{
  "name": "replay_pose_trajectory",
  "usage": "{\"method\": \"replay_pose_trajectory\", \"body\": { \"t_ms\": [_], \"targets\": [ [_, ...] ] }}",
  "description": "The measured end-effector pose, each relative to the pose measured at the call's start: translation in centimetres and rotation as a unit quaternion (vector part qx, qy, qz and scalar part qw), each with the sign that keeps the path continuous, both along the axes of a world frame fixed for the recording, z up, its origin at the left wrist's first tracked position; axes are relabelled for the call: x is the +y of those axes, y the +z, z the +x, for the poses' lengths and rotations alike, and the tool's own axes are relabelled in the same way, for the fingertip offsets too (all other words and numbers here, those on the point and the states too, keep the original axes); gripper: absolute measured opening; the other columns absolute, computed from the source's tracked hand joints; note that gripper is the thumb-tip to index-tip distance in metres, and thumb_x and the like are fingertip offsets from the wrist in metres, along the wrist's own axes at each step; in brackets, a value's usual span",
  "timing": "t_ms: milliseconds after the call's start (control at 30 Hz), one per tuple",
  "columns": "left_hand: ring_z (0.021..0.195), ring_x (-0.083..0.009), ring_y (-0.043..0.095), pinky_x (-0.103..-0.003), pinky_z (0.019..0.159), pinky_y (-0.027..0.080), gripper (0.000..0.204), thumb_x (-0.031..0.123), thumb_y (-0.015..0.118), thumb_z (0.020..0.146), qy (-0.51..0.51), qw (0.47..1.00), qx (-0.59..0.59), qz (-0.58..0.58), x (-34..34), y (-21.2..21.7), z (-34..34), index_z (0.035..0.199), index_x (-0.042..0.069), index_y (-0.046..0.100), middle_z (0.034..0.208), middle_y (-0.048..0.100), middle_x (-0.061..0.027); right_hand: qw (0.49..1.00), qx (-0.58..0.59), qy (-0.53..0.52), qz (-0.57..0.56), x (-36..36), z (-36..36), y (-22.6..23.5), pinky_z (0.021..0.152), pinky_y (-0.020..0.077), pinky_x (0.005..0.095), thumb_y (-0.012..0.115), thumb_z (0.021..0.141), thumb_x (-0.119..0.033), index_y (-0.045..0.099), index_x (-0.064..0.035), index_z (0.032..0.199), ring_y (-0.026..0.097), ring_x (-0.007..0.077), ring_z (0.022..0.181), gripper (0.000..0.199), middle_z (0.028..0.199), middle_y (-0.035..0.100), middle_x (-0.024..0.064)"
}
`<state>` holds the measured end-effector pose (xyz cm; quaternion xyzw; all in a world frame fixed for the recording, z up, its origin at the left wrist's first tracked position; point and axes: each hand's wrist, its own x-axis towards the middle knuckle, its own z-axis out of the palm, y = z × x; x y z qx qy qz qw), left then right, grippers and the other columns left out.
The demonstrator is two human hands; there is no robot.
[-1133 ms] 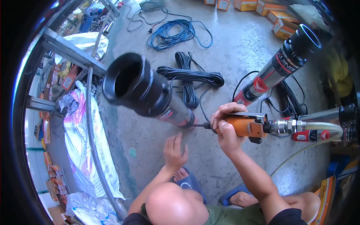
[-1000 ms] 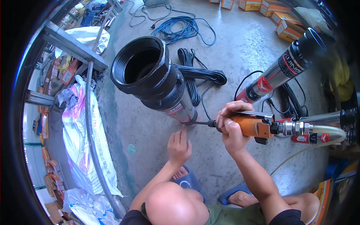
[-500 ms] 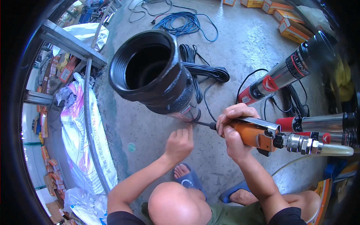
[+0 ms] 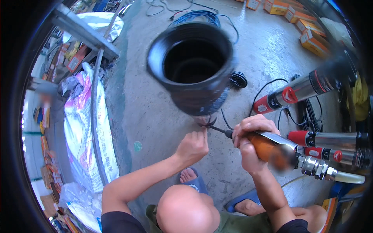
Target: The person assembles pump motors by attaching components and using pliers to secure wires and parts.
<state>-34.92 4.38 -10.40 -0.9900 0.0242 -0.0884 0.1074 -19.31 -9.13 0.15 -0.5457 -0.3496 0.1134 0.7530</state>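
A tall pump (image 4: 200, 97) with a wide black threaded mouth stands on the floor before me, slightly blurred, its metal lower body mostly hidden beneath the black top. My right hand (image 4: 255, 126) is wrapped round an orange air screwdriver (image 4: 264, 146) with a pale hose (image 4: 349, 177) behind it. Its thin dark shank (image 4: 218, 129) reaches left to the foot of the pump, where a dark curved piece shows. Beside the tip, my left hand (image 4: 194, 145) is closed with fingertips at the pump's foot; whatever they pinch is hidden.
Several steel pumps with red ends, one of them a leaning pump (image 4: 287, 95), stand at the right with black cables. Blue cable (image 4: 200, 16) lies behind. Orange boxes (image 4: 314, 42) sit far right. A metal frame (image 4: 83, 33) and white sacks (image 4: 87, 128) line the left.
The pump's black top has swung to the right and now covers most of the black cable coil behind it. Both hands and the screwdriver sit slightly farther right in the picture.
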Motion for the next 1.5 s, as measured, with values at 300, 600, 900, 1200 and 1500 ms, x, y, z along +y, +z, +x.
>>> {"method": "replay_pose_trajectory", "body": {
  "t_ms": [300,600,900,1200,1500],
  "targets": [
    [0.064,-0.0191,0.059,-0.029,0.056,0.047,0.044,0.01,0.061,0.078,0.004,1.0,-0.02,0.008,0.4,-0.5,-0.7,0.114,-0.015,0.071,0.073,0.062,-0.01,0.995,-0.083,0.039,-0.029,0.8,-0.5,0.6,0.066,0.0552,0.028,0.061,0.069,0.012,0.065,-0.0014,0.089,0.067,0.0177,0.071,0.025,0.084,0.068,0.0116],
    [0.065,-0.0184,0.057,-0.03,0.056,0.044,0.048,0.014,0.06,0.077,0.014,0.998,-0.066,0.002,-0.3,-1.1,-0.4,0.115,-0.013,0.07,0.073,0.06,-0.0073,0.982,-0.146,0.071,-0.1,1.0,-1.0,3.4,0.068,0.0568,0.0279,0.063,0.066,0.009,0.067,-0.0013,0.095,0.071,0.0203,0.071,0.031,0.084,0.07,0.0111],
    [0.07,-0.0277,0.061,-0.032,0.064,0.05,0.035,0.009,0.065,0.076,0.087,0.981,-0.072,-0.161,1.1,-0.9,-0.9,0.108,-0.005,0.073,0.081,0.064,-0.0136,0.996,-0.057,0.016,-0.063,-0.5,1.3,1.9,0.065,0.0546,0.0271,0.06,0.074,0.01,0.066,-0.0002,0.097,0.068,0.0146,0.07,0.026,0.08,0.068,0.0088],
    [0.091,-0.0217,0.068,-0.035,0.086,0.054,0.042,0.005,0.08,0.078,0.095,0.648,-0.495,-0.57,-0.7,10.2,8.5,0.116,-0.002,0.061,0.105,0.068,-0.0082,0.999,0.025,0.034,0.017,-0.8,4.3,0.4,0.076,0.0537,0.0269,0.063,0.082,0.004,0.063,-0.0027,0.113,0.065,0.0124,0.086,0.032,0.097,0.066,0.007],
    [0.103,-0.0283,0.061,-0.048,0.101,0.049,0.064,0.014,0.072,0.067,-0.001,0.638,-0.218,-0.739,6.0,10.0,8.0,0.126,0.004,0.048,0.105,0.06,-0.0148,0.993,0.067,-0.002,0.094,1.9,4.7,0.6,0.072,0.056,0.0279,0.063,0.076,0.0,0.066,0.0022,0.1,0.067,0.0127,0.077,0.024,0.087,0.069,0.0081]
  ]
}}
